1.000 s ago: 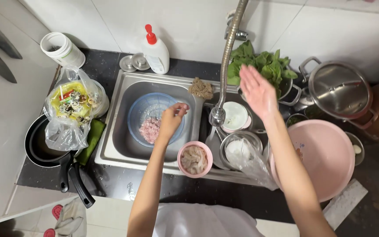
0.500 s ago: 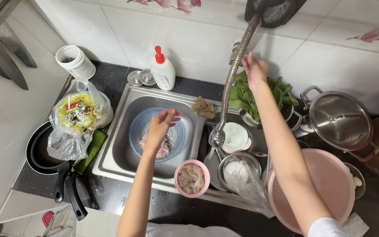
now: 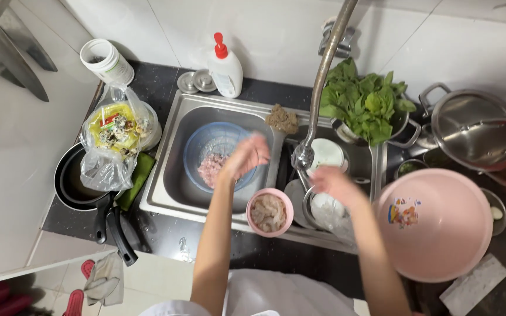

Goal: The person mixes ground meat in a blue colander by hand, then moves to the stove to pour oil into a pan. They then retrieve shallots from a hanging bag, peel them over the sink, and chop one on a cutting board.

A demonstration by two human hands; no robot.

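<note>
While your left hand point(image 3: 247, 157) hovers blurred over the blue colander point(image 3: 216, 153) in the left sink basin point(image 3: 174, 175), its fingers look loosely curled and seem to hold nothing, though the blur keeps you from being sure. A small heap of pink raw meat or seafood point(image 3: 211, 167) lies in that colander, directly beneath your hand. Your right hand point(image 3: 336, 184) sits low near the foot of the flexible tap point(image 3: 323, 88), above a steel bowl with a plastic bag point(image 3: 326, 210); its fingers seem relaxed and partly spread, gripping nothing you can make out. On the front edge of the sink, the small pink bowl point(image 3: 269, 212) already holds a portion of pale peeled pieces, so part of the sorting or washing looks done, while the heap in the colander looks unfinished. No water is visibly running.
</note>
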